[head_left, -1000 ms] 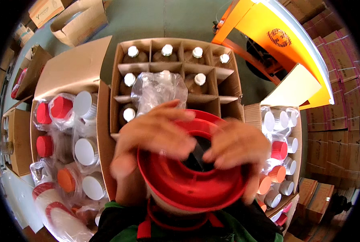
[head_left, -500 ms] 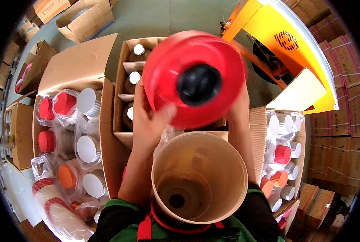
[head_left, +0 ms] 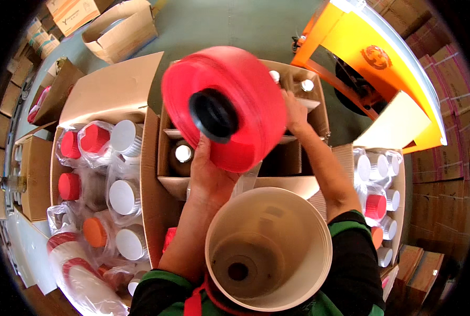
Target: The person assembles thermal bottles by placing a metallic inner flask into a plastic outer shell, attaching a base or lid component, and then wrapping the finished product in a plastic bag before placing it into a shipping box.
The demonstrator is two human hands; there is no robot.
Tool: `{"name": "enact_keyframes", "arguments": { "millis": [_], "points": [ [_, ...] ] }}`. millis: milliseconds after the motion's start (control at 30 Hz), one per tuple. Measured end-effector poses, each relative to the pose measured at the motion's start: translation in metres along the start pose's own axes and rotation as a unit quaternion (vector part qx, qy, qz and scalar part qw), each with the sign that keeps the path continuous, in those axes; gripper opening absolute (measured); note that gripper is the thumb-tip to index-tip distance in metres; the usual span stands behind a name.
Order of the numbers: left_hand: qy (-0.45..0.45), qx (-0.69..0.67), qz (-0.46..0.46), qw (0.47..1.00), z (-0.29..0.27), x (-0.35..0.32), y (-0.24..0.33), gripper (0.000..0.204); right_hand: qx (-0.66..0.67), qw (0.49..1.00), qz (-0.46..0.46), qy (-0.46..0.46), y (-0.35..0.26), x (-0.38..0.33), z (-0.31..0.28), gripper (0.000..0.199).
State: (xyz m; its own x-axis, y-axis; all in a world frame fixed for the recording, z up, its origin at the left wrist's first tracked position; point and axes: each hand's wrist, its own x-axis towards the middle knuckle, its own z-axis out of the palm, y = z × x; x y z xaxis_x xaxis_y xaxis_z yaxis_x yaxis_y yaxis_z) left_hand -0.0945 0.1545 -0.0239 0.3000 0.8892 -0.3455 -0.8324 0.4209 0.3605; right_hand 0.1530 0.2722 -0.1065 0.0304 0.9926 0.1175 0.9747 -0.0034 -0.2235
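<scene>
Red lid (head_left: 258,108) was tilted over the bottle carton (head_left: 293,184), past the open tub (head_left: 300,242). Left hand (head_left: 212,176) gripped its lower edge, thumb on the face; right hand (head_left: 297,113) was at its right side, fingers partly hidden, I couldn't tell if gripping.

A round emblem (head_left: 376,57) (reddish) stands on the yellow machine (head_left: 390,72) — and small print (head_left: 77,17) on a pale carton (head_left: 69,10).
</scene>
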Motion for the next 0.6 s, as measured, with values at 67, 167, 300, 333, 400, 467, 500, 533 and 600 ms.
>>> {"name": "enact_keyframes", "arguments": {
  "millis": [67, 167, 300, 333, 400, 467, 500, 533, 600],
  "points": [
    [-0.015, 0.017, -0.013, 1.000, -0.004, -0.001, -0.011, 0.058, -0.038, 0.996, -0.055, 0.064, -0.022, -0.016, -0.075, 0.043],
    [-0.044, 0.128, -0.002, 0.991, 0.006, 0.001, -0.027, 0.062, -0.048, 0.974, -0.148, 0.162, -0.064, -0.073, -0.188, 0.043],
    [-0.027, 0.122, -0.002, 0.992, 0.016, 0.000, -0.017, 0.058, -0.144, 0.906, -0.295, 0.267, -0.143, -0.189, -0.282, 0.036],
    [-0.042, 0.127, 0.012, 0.991, 0.022, -0.005, -0.010, 0.056, -0.154, 0.881, -0.322, 0.312, -0.155, -0.217, -0.286, 0.035],
    [-0.086, 0.150, 0.028, 0.985, 0.035, -0.006, -0.010, 0.051, -0.184, 0.854, -0.329, 0.359, -0.167, -0.251, -0.283, 0.034],
    [-0.122, 0.181, 0.079, 0.973, 0.049, -0.023, 0.005, 0.046, -0.028, 0.827, -0.403, 0.392, -0.179, -0.267, -0.277, 0.033],
    [-0.141, 0.194, 0.103, 0.965, 0.056, -0.032, 0.010, 0.044, 0.022, 0.811, -0.428, 0.399, -0.182, -0.276, -0.276, 0.033],
    [-0.162, 0.203, 0.124, 0.958, 0.063, -0.041, 0.014, 0.041, 0.099, 0.836, -0.439, 0.315, -0.179, -0.282, -0.279, 0.041],
    [-0.202, 0.229, 0.174, 0.936, 0.076, -0.064, 0.026, 0.037, 0.208, 0.846, -0.442, 0.215, -0.169, -0.283, -0.287, 0.070]
  ]
}}
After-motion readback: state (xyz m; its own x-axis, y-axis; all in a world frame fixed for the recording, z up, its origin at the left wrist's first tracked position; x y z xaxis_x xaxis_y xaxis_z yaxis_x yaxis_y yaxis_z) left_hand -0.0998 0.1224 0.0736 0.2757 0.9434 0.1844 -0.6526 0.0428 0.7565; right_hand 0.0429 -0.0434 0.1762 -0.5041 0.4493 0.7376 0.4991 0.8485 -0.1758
